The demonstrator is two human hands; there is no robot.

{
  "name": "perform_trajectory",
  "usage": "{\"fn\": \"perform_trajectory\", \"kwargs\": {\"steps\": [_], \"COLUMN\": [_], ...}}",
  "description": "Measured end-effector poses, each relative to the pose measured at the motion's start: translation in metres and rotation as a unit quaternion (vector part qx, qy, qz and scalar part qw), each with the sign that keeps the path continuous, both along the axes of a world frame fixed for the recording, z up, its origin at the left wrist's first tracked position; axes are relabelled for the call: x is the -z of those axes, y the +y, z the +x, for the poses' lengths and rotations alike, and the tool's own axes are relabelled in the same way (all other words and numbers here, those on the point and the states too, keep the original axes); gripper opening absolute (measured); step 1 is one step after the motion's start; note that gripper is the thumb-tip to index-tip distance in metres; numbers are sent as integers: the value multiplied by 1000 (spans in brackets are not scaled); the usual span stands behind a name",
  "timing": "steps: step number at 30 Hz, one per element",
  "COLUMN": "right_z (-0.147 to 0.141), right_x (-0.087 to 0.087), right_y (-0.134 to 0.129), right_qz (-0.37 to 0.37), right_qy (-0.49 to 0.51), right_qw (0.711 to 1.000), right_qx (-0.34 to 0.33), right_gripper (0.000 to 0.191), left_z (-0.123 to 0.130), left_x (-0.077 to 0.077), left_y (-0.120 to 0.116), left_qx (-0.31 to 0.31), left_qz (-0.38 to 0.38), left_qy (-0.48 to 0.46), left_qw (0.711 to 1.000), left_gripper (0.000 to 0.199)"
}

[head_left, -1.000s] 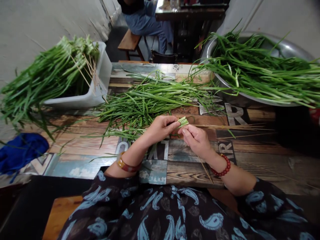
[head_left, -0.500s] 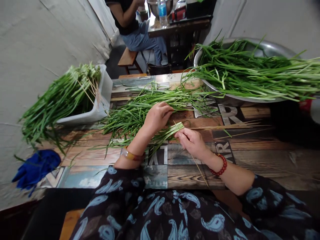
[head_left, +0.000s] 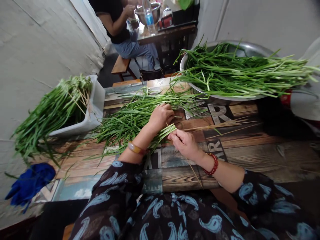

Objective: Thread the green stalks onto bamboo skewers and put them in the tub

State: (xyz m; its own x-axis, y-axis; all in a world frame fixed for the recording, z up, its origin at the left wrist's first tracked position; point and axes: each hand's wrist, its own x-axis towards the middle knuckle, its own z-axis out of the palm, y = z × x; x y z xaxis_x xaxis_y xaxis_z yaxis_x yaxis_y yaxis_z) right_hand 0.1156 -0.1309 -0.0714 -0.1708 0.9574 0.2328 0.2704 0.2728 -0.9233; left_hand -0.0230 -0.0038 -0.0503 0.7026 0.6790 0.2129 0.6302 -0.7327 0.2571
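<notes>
My right hand [head_left: 185, 143] pinches the pale cut ends of a small bunch of garlic chives [head_left: 168, 131]. A thin straw strand [head_left: 194, 171] hangs below that hand. My left hand [head_left: 162, 116] has its fingers curled and closed at the edge of a loose pile of garlic chives [head_left: 135, 111]; one pale stem end [head_left: 178, 117] pokes out by its fingertips. The leaves of the small bunch run left, partly hidden under my left forearm. More straw strands [head_left: 220, 125] lie on the table right of my hands.
A white plastic tub [head_left: 96, 111] on the left holds tied garlic chives [head_left: 55, 103]. At the back right, a large metal basin [head_left: 252, 48] is heaped with more. Blue gloves [head_left: 32, 181] lie at the left front. Beyond the table, another person [head_left: 117, 30] sits at a second table [head_left: 172, 32].
The whole view has shifted, so most things sit further left and a bit lower. My left hand has come down closer to the pile and the bunch; the right keeps its pinch.
</notes>
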Motion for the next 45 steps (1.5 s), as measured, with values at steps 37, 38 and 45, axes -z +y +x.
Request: {"fn": "perform_trajectory", "kwargs": {"steps": [37,38,45], "right_z": [6,5,5], "right_x": [5,5,2], "right_y": [-9,-9,-9], "right_qz": [-86,-87,-86], "right_qy": [-15,-17,-31], "right_qw": [994,994,994], "right_qx": [-60,-60,-56], "right_gripper": [30,30,30], "left_z": [-36,-36,-37], "left_x": [-5,-5,-2], "left_y": [-86,-86,-85], "left_qx": [-204,-204,-202], "left_qz": [-307,-304,-293], "left_qy": [-435,-434,-440], "left_qw": [821,823,825], "left_gripper": [17,17,16]}}
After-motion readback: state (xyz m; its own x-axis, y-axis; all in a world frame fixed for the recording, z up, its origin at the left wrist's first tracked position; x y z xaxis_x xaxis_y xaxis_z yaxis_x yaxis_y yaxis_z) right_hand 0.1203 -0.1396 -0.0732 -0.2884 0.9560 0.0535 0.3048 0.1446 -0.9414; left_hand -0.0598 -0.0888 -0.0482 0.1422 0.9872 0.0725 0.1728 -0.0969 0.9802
